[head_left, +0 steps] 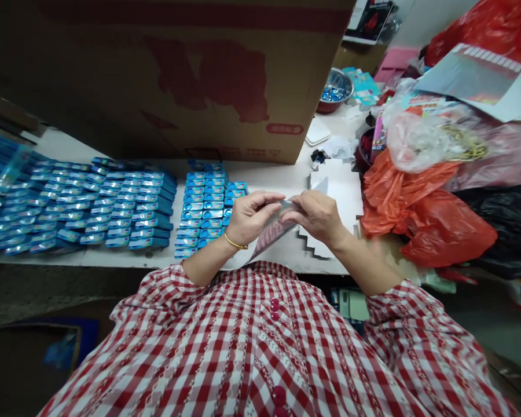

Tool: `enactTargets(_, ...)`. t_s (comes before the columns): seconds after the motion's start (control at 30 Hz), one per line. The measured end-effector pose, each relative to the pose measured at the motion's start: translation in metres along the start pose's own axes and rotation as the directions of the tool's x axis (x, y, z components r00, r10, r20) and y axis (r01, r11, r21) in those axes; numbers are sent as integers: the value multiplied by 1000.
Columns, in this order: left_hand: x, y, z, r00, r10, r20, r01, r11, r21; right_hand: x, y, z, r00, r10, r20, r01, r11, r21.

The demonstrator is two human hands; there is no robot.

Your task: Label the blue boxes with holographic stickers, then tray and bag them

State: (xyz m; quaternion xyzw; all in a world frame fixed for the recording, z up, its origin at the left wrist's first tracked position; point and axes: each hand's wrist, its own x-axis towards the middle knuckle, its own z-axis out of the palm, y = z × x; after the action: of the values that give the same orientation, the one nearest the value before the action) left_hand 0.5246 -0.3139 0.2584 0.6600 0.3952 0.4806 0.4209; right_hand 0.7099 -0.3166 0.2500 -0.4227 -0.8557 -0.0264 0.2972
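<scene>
My left hand [250, 216] and my right hand [316, 215] meet just above the front of the white table [286, 174]. Both pinch the top edge of a thin clear plastic sleeve [272, 231] that hangs down toward my checked shirt. A gold bangle circles my left wrist. To the left of my hands lie rows of small blue packets [206, 204], stacked several deep. Under my right hand lies a pile of flat white die-cut card blanks [338, 191].
A large brown cardboard box [178, 75] stands along the back of the table. More blue packets [91, 202] cover the left side. Orange-red plastic bags [421, 214] and clear bags pile up at the right. A metal bowl [335, 88] sits behind.
</scene>
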Motion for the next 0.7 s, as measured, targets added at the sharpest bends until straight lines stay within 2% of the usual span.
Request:
enactTargets(0.1, -1, 1, 1, 997, 81, 17, -82, 989, 124, -2, 5, -1, 999, -4, 48, 2, 999, 36)
enactTargets(0.27, -1, 4, -2, 979, 166, 119, -192, 946, 260, 1, 5, -13, 994, -60, 96, 56, 998, 40)
enactTargets(0.47, -2, 6, -1, 947, 251, 201, -315, 847, 427, 1, 8, -23, 983, -115, 141, 118, 993, -12)
enactTargets(0.7, 0, 17, 6, 921, 306, 240, -388, 774, 501, 1, 9, -28, 981, -177, 84, 175, 984, 30)
